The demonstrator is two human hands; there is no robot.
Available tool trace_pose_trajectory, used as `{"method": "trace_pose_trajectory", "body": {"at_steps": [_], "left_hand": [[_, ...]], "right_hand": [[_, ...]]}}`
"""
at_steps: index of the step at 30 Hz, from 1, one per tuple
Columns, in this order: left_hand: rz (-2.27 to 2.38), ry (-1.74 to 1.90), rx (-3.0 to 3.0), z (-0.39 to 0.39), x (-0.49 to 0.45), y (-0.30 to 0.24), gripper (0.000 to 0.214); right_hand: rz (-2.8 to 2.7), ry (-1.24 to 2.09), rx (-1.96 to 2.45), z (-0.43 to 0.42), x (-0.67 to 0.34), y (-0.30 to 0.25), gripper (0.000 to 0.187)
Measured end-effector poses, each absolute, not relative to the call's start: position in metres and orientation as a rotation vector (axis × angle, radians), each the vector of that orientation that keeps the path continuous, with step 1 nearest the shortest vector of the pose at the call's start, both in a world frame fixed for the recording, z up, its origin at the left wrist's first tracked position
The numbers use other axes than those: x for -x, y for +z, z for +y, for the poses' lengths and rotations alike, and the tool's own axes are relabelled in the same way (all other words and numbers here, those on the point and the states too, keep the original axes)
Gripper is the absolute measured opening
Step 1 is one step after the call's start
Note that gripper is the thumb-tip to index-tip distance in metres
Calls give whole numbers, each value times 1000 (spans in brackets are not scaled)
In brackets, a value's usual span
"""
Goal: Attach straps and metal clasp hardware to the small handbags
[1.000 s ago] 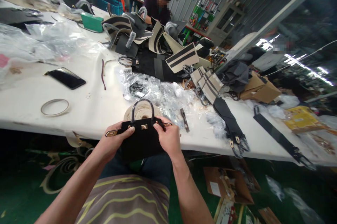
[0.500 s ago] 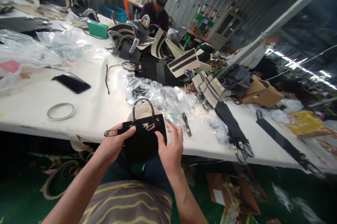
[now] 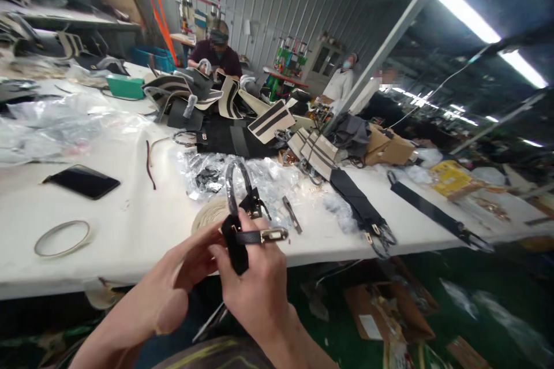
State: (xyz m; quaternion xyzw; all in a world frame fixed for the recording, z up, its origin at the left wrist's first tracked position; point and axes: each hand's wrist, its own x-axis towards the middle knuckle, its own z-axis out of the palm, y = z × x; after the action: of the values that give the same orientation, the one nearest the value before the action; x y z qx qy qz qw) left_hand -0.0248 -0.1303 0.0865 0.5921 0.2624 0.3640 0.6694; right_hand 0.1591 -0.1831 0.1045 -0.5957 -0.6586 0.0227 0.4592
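Observation:
A small black handbag (image 3: 237, 250) is held up at the table edge, its narrow side turned towards me. Its arched handle (image 3: 232, 187) is wrapped in clear film. A black strap with a gold metal end (image 3: 273, 234) sticks out to the right across my right hand. My right hand (image 3: 259, 274) is closed on the bag's side, thumb in front. My left hand (image 3: 194, 256) grips the bag from the left, and its fingers are partly hidden. Just behind the bag lies a roll of pale tape (image 3: 208, 214).
On the white table (image 3: 130, 230) lie a phone (image 3: 84, 181), a tape ring (image 3: 63, 238), clear plastic wrap (image 3: 194, 181) and a heap of striped bag panels (image 3: 229, 97). Black straps (image 3: 359, 201) lie right. A person (image 3: 219, 54) sits across the table; boxes (image 3: 385, 311) stand below.
The handbag has turned from front-facing to edge-on, and its strap end has swung from left to right. My right hand has closed on the bag. The camera view has shifted right and up.

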Motion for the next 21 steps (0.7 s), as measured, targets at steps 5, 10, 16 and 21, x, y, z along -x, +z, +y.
{"method": "trace_pose_trajectory", "body": {"at_steps": [5, 10, 16, 21], "left_hand": [[755, 1100, -1209, -116, 25, 113, 79], [897, 1415, -1498, -96, 55, 143, 77], [698, 1052, -1677, -120, 77, 165, 65], [750, 937, -1770, -143, 92, 148, 46]], "right_hand": [[-1596, 34, 1291, -203, -184, 151, 41], [-1374, 256, 1164, -209, -230, 172, 30], [-1116, 768, 978, -189, -263, 151, 43], [-1011, 928, 959, -188, -254, 118, 43]]}}
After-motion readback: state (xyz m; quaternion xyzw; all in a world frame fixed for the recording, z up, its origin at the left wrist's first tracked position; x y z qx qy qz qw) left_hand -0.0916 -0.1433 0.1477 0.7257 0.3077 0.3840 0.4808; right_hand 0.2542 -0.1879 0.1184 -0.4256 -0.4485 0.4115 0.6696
